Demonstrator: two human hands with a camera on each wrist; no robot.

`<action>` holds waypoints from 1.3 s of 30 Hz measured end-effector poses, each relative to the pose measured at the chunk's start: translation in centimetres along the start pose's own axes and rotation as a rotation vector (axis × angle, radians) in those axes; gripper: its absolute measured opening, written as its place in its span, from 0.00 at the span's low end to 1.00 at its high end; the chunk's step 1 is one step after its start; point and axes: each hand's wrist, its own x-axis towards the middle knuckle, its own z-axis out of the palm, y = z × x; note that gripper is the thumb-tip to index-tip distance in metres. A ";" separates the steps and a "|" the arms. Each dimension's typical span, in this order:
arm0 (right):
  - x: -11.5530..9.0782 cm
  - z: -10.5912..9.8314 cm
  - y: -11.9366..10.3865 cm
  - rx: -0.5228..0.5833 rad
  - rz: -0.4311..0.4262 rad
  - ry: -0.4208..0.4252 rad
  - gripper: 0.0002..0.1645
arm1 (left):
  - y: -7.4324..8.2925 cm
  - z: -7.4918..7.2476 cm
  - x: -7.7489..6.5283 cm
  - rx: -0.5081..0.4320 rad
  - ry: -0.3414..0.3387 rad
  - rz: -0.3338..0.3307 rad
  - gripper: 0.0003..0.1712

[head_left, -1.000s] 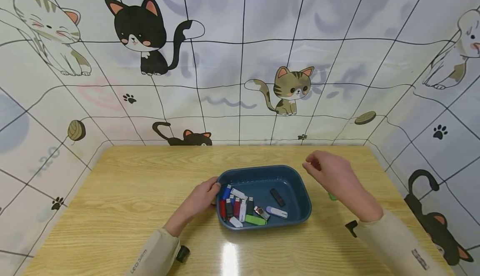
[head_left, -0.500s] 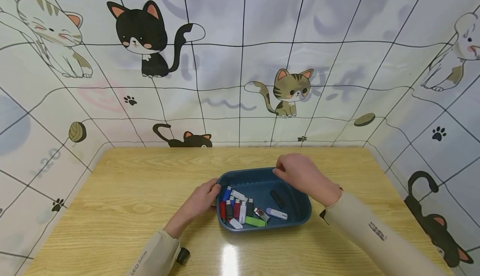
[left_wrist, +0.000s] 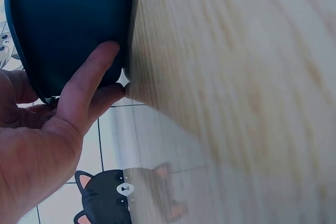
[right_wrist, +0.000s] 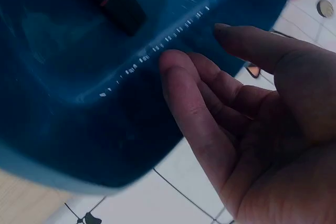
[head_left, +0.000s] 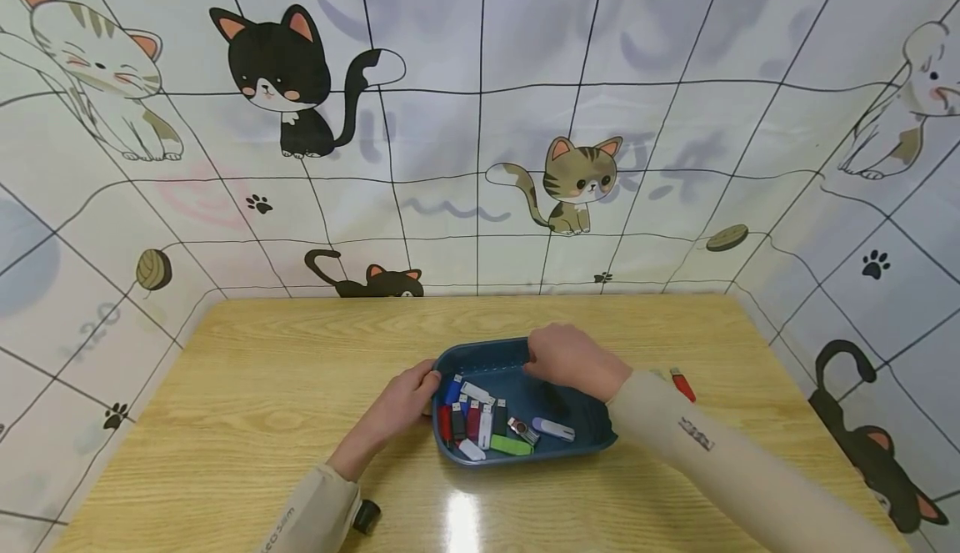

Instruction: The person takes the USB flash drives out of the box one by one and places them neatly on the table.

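A dark blue plastic bin (head_left: pixel 480 357) sits on the table, its left end gripped by my left hand (head_left: pixel 405 394), thumb near the rim and fingers on the outer wall. Several USB sticks crowd its left half, among them a green USB stick (head_left: pixel 512 444) and a silver swivel one. A white and lavender USB stick (head_left: pixel 553 429) lies further right. My right hand (head_left: pixel 570 359) is over the bin's back wall, thumb and forefinger apart with nothing between them. Below it, a black USB stick (right_wrist: pixel 113 1) with a red band lies on the bin floor, partly shadowed in the head view.
On the wooden table (head_left: pixel 285 386), a red USB stick (head_left: pixel 682 384) lies right of the bin, with a bit of green beside it half hidden by the right sleeve. A cat-printed curtain (head_left: pixel 450 136) encloses the table's back and sides.
My right hand has moved left from beyond the bin's right end to over its back part. The red USB stick on the table has come into sight. My left hand keeps its grip.
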 end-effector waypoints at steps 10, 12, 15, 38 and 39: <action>0.8 1.2 -0.3 -0.017 0.034 -0.110 0.15 | -0.1 0.0 0.0 0.039 0.007 0.011 0.22; 0.8 1.1 -0.2 -0.033 0.036 -0.111 0.12 | -0.1 0.0 0.1 0.031 0.008 0.014 0.22; 0.9 1.1 -0.1 -0.055 0.054 -0.130 0.09 | -0.1 0.1 0.1 0.018 0.003 0.015 0.22; 1.5 1.6 -1.1 -0.079 -0.142 -0.239 0.06 | 0.2 0.0 -0.1 -0.010 0.000 0.009 0.22; 1.5 1.6 -1.2 -0.076 -0.148 -0.232 0.06 | 0.2 0.0 -0.1 -0.011 0.000 0.008 0.22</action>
